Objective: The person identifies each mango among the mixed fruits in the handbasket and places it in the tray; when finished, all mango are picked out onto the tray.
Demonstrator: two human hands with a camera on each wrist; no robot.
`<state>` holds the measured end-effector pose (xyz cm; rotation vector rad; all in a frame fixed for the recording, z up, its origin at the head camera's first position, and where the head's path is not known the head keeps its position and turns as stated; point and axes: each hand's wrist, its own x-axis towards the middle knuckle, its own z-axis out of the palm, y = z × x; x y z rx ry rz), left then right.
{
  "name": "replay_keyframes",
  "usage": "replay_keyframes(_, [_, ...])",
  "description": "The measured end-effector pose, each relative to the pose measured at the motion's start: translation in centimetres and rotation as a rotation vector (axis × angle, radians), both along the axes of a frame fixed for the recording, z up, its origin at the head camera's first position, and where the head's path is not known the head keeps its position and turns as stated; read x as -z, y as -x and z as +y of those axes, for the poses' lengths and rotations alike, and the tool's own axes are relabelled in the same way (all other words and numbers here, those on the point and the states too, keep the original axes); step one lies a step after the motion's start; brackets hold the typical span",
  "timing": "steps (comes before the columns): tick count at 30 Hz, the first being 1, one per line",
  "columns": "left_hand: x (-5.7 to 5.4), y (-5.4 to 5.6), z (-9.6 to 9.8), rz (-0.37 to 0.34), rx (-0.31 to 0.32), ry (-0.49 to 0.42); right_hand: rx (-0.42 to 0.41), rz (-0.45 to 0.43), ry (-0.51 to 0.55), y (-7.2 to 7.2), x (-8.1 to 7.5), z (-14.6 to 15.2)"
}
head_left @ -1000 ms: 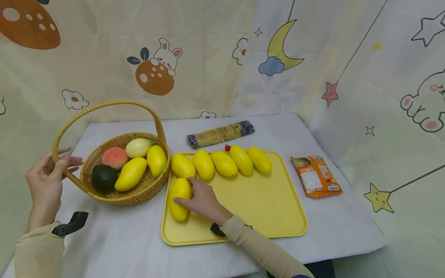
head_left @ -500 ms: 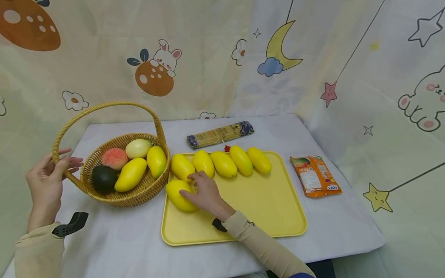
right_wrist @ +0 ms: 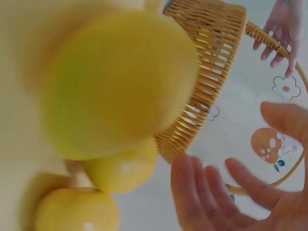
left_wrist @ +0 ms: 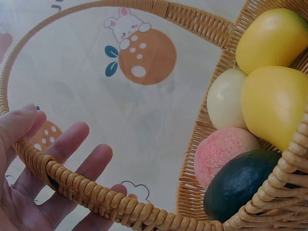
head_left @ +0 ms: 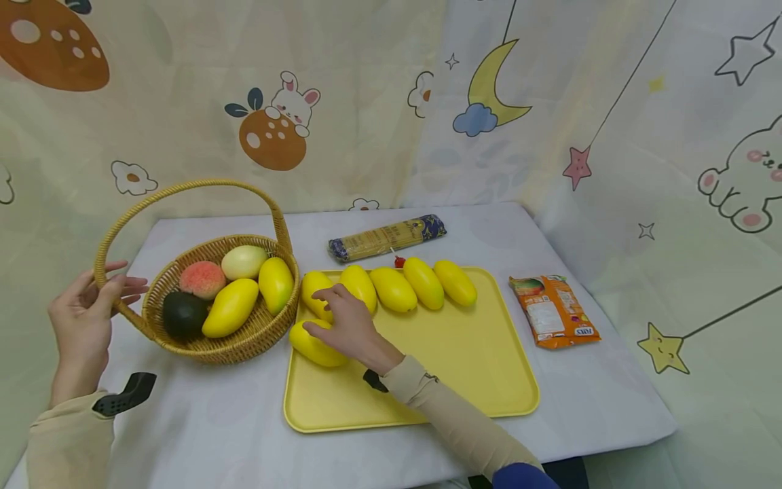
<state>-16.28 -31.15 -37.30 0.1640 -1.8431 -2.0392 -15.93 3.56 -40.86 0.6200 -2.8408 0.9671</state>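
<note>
A wicker basket (head_left: 244, 350) stands at the left, holding a peach (head_left: 203, 280), a pale oval fruit (head_left: 243, 262), a dark avocado (head_left: 184, 315) and two mangoes (head_left: 231, 309). My left hand (head_left: 82, 326) holds one side of its handle (left_wrist: 96, 192), thumb in front and fingers behind. On the yellow tray (head_left: 452, 367) several more mangoes (head_left: 393, 290) line the far edge. One mango (head_left: 316, 344) lies tilted below the row at the left. My right hand (head_left: 354, 329) hovers just above and beside it, fingers spread; the right wrist view shows nothing held.
Behind the tray lies a long packet (head_left: 387, 238), probably noodles, with a small red item (head_left: 399, 261) near the tray edge. An orange snack bag (head_left: 554, 312) lies to the right of the tray. A printed cloth (head_left: 366, 102) hangs behind the white table (head_left: 201, 421).
The lower-left mango was set down, rolled from upright to slanted, and my right hand let it go and lifted slightly off it. My left hand stays on the basket handle.
</note>
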Motion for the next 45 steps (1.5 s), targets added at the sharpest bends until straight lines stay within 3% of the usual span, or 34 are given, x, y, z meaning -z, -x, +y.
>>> replay_keyframes(10, [0.1,0.0,0.2,0.008,-0.003,-0.002,-0.202,0.053,-0.091,2.2,-2.7,-2.7])
replay_keyframes(20, [-0.2,0.1,0.4,0.002,-0.016,0.003,-0.302,0.062,-0.231,4.1,-3.4,-5.9])
replay_keyframes(28, [0.0,0.0,0.3,0.017,-0.016,-0.001,-0.373,0.050,-0.333,5.4,-3.1,-8.6])
replay_keyframes(37, [0.1,-0.2,0.3,0.027,-0.008,-0.023,-0.493,0.145,-0.538,6.3,-2.2,-10.9])
replay_keyframes(45, [-0.1,-0.1,0.4,0.016,-0.040,-0.015,-0.551,0.211,-0.632,6.7,-1.2,-12.1])
